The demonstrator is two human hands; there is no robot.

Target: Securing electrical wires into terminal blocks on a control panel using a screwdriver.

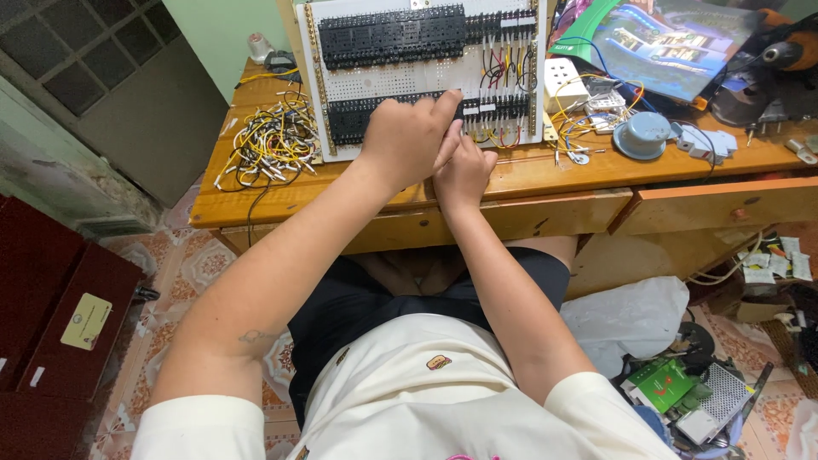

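From the head view, a white perforated panel (409, 81) stands propped on the wooden desk (256, 200), carrying two dark rows of terminal blocks. The lower terminal row (358, 119) runs just behind both hands. The left hand (409, 140) lies over that row's middle, fingers (447, 106) curled down and touching the blocks; what they pinch, if anything, cannot be told. The right hand (463, 170) sits just under and against the left, at the panel's lower edge, fingers bunched narrow and hidden behind the left hand. Left of the panel lies a heap of yellow and white wires (268, 145); right of it, a round blue-grey cap (643, 135).
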